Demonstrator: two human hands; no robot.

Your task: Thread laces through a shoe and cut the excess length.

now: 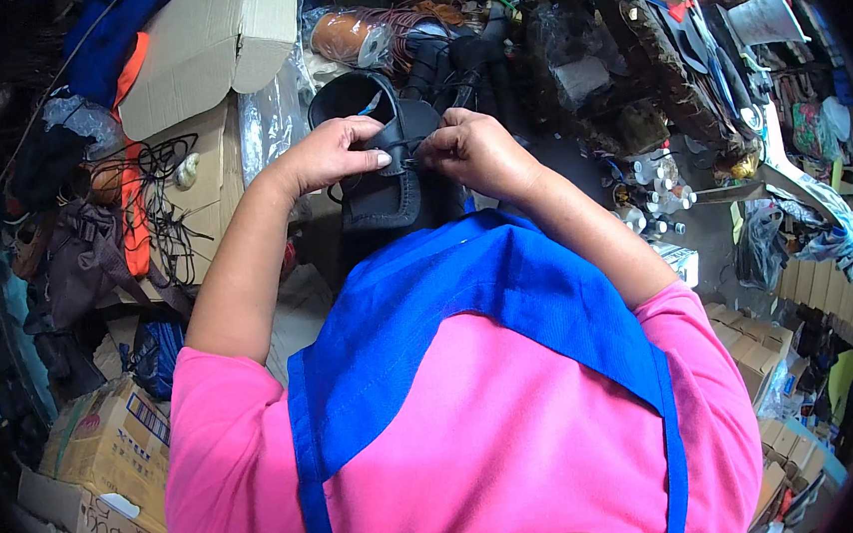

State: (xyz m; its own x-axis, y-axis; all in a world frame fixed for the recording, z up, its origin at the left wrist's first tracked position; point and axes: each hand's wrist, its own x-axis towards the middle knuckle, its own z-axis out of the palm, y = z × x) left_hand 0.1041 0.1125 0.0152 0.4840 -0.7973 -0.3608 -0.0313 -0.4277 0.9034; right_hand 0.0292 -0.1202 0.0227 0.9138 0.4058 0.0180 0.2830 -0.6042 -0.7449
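Observation:
A black leather shoe [381,198] with a stitched toe lies in front of my blue apron, its toe toward me and its round opening away from me. My left hand [337,153] grips its upper, with the thumb pressed near the lace holes. On the shoe's right side, the closed fingertips of my right hand [483,154] pinch a thin black shoelace [411,151] close to the leather. How the lace runs under the fingers is hidden. Just beyond the right fingertips is a flat black piece [419,117].
Cardboard [200,64] and clear plastic [270,128] lie at the far left, beside black cords [176,201] and an orange strip [133,209]. An orange spool [343,35] sits at the back. Small bottles [656,188] stand at right; a cardboard box [110,447] is lower left.

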